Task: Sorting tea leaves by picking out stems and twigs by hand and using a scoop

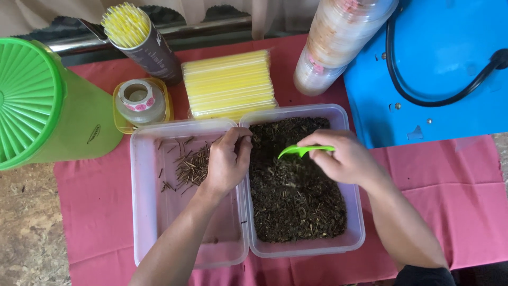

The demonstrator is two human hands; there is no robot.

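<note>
Two clear plastic tubs stand side by side on a red cloth. The right tub (pixel 355 233) is full of dark dried leaf bits (pixel 296 201). The left tub (pixel 138 212) holds a small heap of thin brown stems (pixel 191 168). My right hand (pixel 344 156) holds a small green scoop (pixel 302 151) over the dark leaves. My left hand (pixel 228 159) hovers over the edge between the tubs, fingers pinched together near the leaves; whether a stem is in them I cannot make out.
A big green lidded container (pixel 47 106) lies at the left. Behind the tubs are a pack of yellow straws (pixel 228 83), a dark tube of straws (pixel 138 39), a tape roll on a yellow lid (pixel 141 100), a stack of clear lids (pixel 338 37) and a blue machine (pixel 450 58).
</note>
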